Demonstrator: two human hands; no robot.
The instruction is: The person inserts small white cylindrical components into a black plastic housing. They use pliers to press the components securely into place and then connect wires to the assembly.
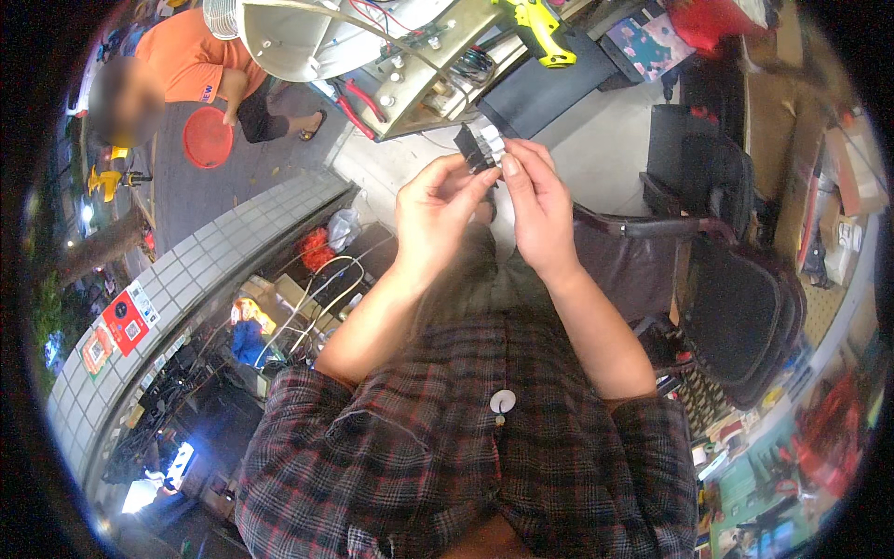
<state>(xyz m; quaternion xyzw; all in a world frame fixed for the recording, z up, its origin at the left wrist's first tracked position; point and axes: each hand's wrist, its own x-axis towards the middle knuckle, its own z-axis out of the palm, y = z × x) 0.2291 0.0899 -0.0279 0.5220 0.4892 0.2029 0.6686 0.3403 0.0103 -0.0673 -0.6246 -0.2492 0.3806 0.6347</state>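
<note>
In the head view, both bare hands are raised in front of the wearer's body and meet around a small black-and-white plastic part (479, 147). The left hand (436, 212) pinches it at the lower black side, thumb and forefinger nearly together and the other fingers curled in. The right hand (540, 207) grips the whitish side between thumb and fingertips. The part is held up in the air between the two hands, tilted; whether it is one piece or two set against each other cannot be told.

Beyond the hands is a cream worktop (400, 88). A white rounded plastic housing (289, 47) lies at its left, with red-handled pliers (355, 118) just beside it. A yellow-green tool (537, 28) lies farther right, near a flat black panel (542, 86) and a floral-patterned packet (647, 47).

At upper left, a person in an orange shirt (182, 56) bends forward, one hand at the rim of a round red basin (207, 138). A curved, white-tiled ledge (251, 219) carries a red sign (130, 317); pale cables (307, 312) hang loosely on its near side. At right is a dark chair (736, 317). The wearer's plaid shirt (391, 466) fills the lower middle, with a white ring-shaped pendant (502, 402) on it.
</note>
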